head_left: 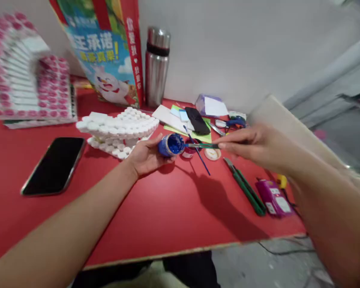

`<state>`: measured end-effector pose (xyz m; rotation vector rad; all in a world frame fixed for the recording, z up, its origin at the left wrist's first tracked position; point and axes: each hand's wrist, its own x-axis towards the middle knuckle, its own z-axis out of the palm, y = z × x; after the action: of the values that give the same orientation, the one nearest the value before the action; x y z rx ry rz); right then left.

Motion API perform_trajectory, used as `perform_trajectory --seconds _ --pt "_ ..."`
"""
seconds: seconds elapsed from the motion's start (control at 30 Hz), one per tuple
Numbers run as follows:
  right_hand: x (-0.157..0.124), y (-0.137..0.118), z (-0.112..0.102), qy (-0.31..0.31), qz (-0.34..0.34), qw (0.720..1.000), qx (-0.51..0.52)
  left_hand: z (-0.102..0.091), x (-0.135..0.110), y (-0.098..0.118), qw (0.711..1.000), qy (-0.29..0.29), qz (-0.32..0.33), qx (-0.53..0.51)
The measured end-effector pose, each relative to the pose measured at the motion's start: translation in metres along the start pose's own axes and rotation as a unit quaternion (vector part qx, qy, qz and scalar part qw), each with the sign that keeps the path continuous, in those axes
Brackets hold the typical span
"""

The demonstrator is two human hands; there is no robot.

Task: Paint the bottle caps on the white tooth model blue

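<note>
My left hand [145,158] is wrapped round a small jar of blue paint [165,146], tilted so its mouth faces right. Blue paint coats the inside of the rim. Between the fingers of my right hand [258,146] is a green-handled paintbrush [207,146], its tip at the jar's mouth. Behind the brush stands a dark red jar [188,153], with a thin blue paintbrush [203,162] resting across it. A white lid [212,154] lies beside that jar. Just left of my left hand sits a white craft piece [120,128] built from small round discs.
A phone [54,166] lies on the red table [156,212]. On the right are a green box cutter [246,188] and a purple box [274,198]. A steel flask [157,68], a printed bag [108,56] and a pink-and-white craft piece [21,72] stand at the back.
</note>
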<state>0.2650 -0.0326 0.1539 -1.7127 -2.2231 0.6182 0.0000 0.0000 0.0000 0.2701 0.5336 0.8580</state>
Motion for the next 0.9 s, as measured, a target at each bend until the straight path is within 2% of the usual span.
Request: perform_trajectory --seconds 0.23,0.33,0.4,0.53,0.63,0.77,0.9 --pt "-0.011 0.006 -0.004 0.029 -0.021 0.999 0.026 -0.001 -0.003 0.001 1.000 -0.001 -0.018 0.003" --pt "-0.016 0.006 0.006 0.047 -0.049 0.997 0.037 0.001 -0.005 0.002 1.000 -0.012 -0.022 0.005" --pt "-0.018 0.008 0.016 0.060 -0.092 0.994 0.024 0.002 -0.005 0.002 0.999 -0.020 -0.025 0.009" --pt "-0.021 0.016 0.036 0.083 -0.206 0.971 -0.086 -0.001 -0.004 0.002 0.998 -0.041 -0.035 0.020" --pt "-0.024 0.021 0.042 0.095 -0.257 0.945 -0.180 -0.004 -0.002 0.002 0.998 -0.049 -0.038 0.021" --pt "-0.029 0.023 0.036 0.106 -0.289 0.919 -0.247 -0.005 -0.001 0.003 0.998 -0.037 -0.041 0.023" --pt "-0.032 0.026 0.030 0.099 -0.294 0.912 -0.270 -0.002 -0.002 0.004 0.998 -0.024 -0.043 0.033"
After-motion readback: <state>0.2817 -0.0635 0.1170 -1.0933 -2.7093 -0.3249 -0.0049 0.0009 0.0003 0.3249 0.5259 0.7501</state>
